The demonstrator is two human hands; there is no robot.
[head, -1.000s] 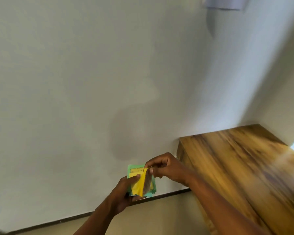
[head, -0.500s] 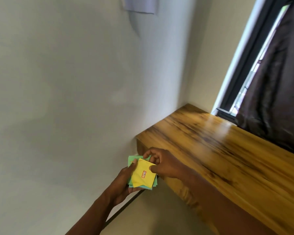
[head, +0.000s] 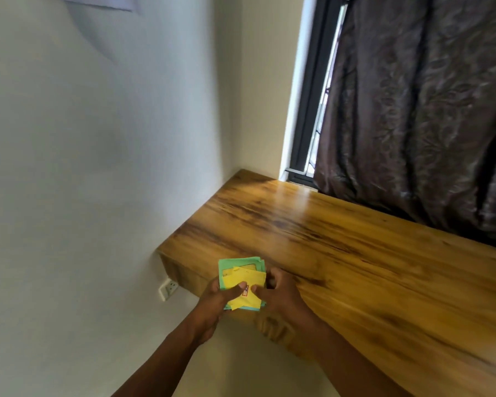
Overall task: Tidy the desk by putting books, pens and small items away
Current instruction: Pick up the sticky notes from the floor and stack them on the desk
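Note:
Both my hands hold a small stack of paper notes point(head: 242, 279), green sheets underneath and yellow ones on top, one with a small red mark. My left hand point(head: 216, 300) grips the stack from the left with its thumb on top. My right hand point(head: 278, 295) grips its right side, thumb pressed on the yellow sheet. The stack hovers just in front of the near left corner of the wooden desk point(head: 341, 242). I see no books or pens on the desk top.
A white wall runs along the left, with a wall socket point(head: 168, 288) low beside the desk's side. A dark patterned curtain point(head: 430, 110) hangs behind the desk over a dark-framed window point(head: 312, 90). A sheet of paper point(head: 98, 2) hangs high on the wall.
My view has swung right, bringing the desk, window and curtain into sight. Both hands stay on the notes, which now lie flatter, the yellow sheet pressed down on the stack.

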